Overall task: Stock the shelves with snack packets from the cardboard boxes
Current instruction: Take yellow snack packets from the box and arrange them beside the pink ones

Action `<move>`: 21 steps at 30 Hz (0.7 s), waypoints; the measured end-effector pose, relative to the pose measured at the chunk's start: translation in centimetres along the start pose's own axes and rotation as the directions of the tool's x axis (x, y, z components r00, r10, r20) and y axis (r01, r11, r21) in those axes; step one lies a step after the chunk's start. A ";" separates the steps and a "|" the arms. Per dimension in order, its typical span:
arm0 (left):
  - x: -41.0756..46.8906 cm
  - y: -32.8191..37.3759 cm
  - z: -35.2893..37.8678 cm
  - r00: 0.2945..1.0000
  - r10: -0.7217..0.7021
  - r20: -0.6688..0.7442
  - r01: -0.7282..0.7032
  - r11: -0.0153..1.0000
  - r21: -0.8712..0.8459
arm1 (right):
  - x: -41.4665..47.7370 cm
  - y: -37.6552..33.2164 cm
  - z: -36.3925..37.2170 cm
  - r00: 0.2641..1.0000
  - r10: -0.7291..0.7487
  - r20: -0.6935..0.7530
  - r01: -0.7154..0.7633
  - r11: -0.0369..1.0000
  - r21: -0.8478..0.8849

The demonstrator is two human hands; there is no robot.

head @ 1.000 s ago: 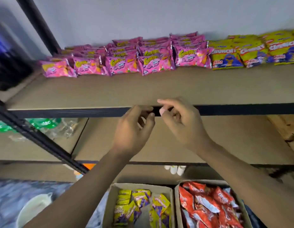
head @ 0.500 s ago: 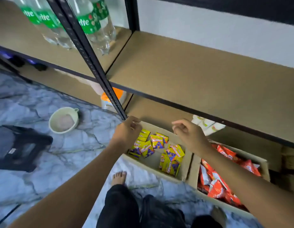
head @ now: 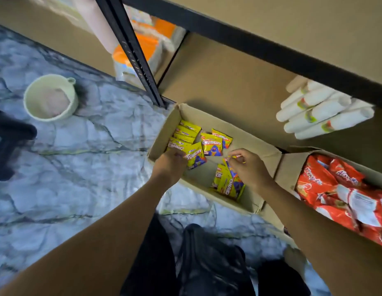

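Right at the bottom, dark trousers point(head: 207, 263), and two bare forearms reaching down and away. The left hand point(head: 170, 165) is in the near left end of the cardboard box point(head: 239, 133), fingers curled onto a tilted packet point(head: 195, 155). It is glossy yellow foil with blue and red print, face up, its long axis slanting up to the right. The right hand point(head: 248, 167) is mid-box, thumb and forefinger pinching the thin crimped top edge of an upright packet point(head: 226, 180), one of a small bunch standing on end by the near wall, the other fingers loosely bent. Further in, stacked packets point(head: 186, 133) overlap at the far left end. The box is open-topped plain brown card, its long axis running upper left to lower right. Just beside it on the right sits a second box point(head: 292, 165), heaped with crinkly red packets point(head: 339, 189). Both stand on a grey marble-patterned floor point(head: 79, 167). Beyond, the lowest shelf point(head: 228, 82), a matt brown board, carries white cylinders point(head: 322, 112) lying on their sides. Far left on the floor, a pale round bowl point(head: 50, 99)
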State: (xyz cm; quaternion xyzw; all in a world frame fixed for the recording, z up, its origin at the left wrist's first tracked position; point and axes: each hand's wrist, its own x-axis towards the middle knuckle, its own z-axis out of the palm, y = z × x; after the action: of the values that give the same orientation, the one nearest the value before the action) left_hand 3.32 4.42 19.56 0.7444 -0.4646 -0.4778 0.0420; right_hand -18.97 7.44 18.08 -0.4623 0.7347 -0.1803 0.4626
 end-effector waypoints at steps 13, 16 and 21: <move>15.0 -7.4 15.2 0.965 -0.253 0.067 0.260 0.898 -0.356 | 14.9 14.3 10.8 0.993 0.118 0.026 -0.118 0.993 -0.001; 18.1 -8.2 17.3 0.952 -0.296 0.073 0.303 0.885 -0.354 | 18.2 16.4 12.5 0.985 0.173 0.021 -0.173 0.985 -0.002; 21.4 -9.9 19.9 0.920 -0.373 0.117 0.390 0.850 -0.354 | 22.4 18.6 14.9 0.976 0.214 0.041 -0.215 0.976 0.036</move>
State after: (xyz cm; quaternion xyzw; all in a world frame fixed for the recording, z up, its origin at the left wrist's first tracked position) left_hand -2.79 1.90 -10.55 0.7895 -0.2099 -0.5717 0.0758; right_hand -19.13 0.35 -13.81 -0.3742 0.7681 -0.1353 0.5018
